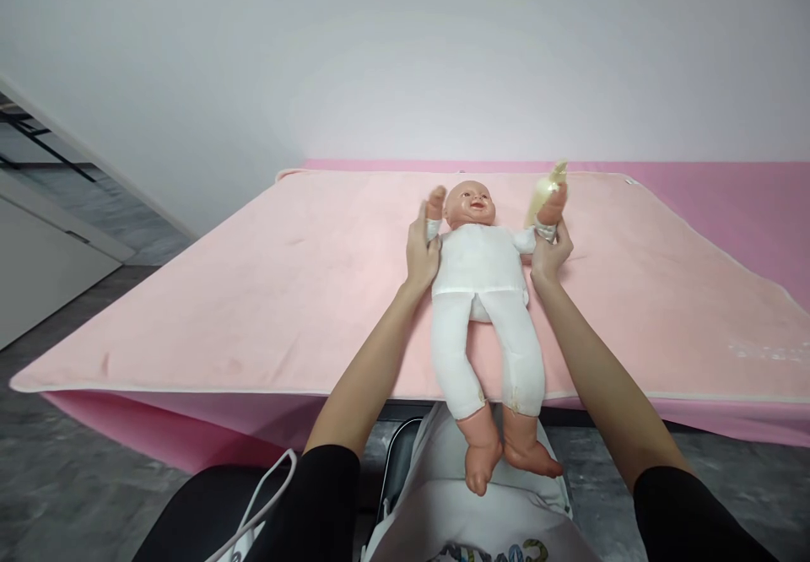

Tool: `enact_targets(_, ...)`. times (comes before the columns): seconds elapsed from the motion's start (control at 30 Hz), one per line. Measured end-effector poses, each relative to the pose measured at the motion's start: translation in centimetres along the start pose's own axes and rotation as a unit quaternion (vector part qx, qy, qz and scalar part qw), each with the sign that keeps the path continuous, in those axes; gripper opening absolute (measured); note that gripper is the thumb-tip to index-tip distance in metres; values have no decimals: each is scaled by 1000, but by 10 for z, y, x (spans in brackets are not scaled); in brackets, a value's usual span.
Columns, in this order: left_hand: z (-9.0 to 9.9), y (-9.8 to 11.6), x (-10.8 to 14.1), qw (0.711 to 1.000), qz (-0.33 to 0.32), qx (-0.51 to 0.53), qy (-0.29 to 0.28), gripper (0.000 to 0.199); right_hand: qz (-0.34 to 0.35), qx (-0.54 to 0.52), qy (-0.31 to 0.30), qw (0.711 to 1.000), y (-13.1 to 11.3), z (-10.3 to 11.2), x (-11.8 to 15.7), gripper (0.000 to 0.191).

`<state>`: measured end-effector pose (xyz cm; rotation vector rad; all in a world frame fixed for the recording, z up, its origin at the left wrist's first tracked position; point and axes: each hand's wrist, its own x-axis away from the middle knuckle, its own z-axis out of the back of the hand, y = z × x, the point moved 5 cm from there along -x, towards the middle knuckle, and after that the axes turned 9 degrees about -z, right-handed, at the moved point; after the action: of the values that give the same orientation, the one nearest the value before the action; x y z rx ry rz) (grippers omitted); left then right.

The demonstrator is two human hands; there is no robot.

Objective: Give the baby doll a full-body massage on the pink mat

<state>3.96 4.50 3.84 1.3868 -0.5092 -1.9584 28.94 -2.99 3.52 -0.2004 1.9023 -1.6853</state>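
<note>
A baby doll (482,262) with a white cloth body lies face up on the pink blanket (304,292), its feet hanging over the near edge. My left hand (422,251) is closed round the doll's arm at the left, by the wrist. My right hand (552,251) grips the doll's other arm just below its plastic hand. Both doll arms are raised beside its head. Behind the doll's hand at the right stands a pale yellow bottle (539,197), partly hidden.
A white wall (443,56) rises behind the table. A pink cloth (727,216) lies under the blanket. A white bag (481,511) and a white cable (269,482) are near my lap. Grey floor shows at the left.
</note>
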Motion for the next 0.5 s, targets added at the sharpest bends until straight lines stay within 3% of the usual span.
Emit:
enact_targets(0.13, -8, 13, 1, 993, -66, -73, -68, 58, 77, 133, -80, 985, -10, -6, 9, 53)
enact_targets(0.27, -9, 11, 1, 988, -73, -101, -87, 63, 129, 269, -169, 939, -11, -16, 17, 54)
enact_targets(0.5, -11, 6, -4, 991, -53, -80, -89, 65, 172, 316, -177, 916, -7, -20, 17, 49)
